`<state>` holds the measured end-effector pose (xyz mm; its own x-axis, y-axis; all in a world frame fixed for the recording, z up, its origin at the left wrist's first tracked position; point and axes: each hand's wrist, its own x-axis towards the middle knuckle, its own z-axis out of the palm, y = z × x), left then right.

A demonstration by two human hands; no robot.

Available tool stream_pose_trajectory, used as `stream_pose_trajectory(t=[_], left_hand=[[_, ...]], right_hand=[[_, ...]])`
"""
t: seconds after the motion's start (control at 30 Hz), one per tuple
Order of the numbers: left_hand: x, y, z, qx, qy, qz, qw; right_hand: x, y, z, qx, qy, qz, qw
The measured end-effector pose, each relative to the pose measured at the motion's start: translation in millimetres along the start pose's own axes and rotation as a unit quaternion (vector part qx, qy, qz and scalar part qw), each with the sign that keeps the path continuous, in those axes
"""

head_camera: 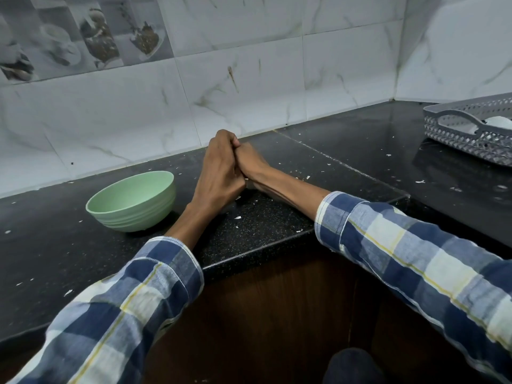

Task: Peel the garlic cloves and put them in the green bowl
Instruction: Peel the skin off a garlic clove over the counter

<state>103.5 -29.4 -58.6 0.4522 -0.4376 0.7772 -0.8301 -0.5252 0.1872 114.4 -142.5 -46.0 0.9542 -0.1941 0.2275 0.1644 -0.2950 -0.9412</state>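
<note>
My left hand (221, 173) and my right hand (250, 162) are pressed together over the black counter, near the back wall. Their fingers curl in toward each other around a garlic clove, which the fingers almost wholly hide. The green bowl (133, 202) stands upright on the counter just left of my left wrist. From here its visible inside looks bare. Both forearms rest on the counter in blue, white and yellow checked sleeves.
A grey perforated plastic basket (471, 131) sits at the far right with something white inside. Small white flakes of garlic skin (237, 217) lie scattered over the counter. The counter's front edge (257, 252) steps inward by my elbows. The tiled wall is close behind my hands.
</note>
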Motion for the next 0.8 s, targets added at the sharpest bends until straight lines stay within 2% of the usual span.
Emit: stream_pose_trajectory(t=[0.13, 0.3, 0.43, 0.63, 0.8], left_hand=[[-2, 3, 1, 0.027, -0.031, 0.018, 0.999], [0, 1, 2, 0.055, 0.001, -0.002, 0.998], [2, 1, 5, 0.079, -0.001, 0.026, 0.997], [2, -3, 11, 0.089, -0.016, 0.014, 0.996], [2, -7, 8, 0.118, -0.04, 0.032, 0.992]], right_hand=[[3, 5, 3, 0.012, 0.005, 0.019, 1.0], [0, -1, 6, 0.182, -0.021, 0.046, 0.982], [7, 4, 8, 0.194, -0.032, 0.041, 0.98], [4, 6, 7, 0.244, -0.053, 0.051, 0.967], [6, 4, 8, 0.225, -0.042, 0.062, 0.972]])
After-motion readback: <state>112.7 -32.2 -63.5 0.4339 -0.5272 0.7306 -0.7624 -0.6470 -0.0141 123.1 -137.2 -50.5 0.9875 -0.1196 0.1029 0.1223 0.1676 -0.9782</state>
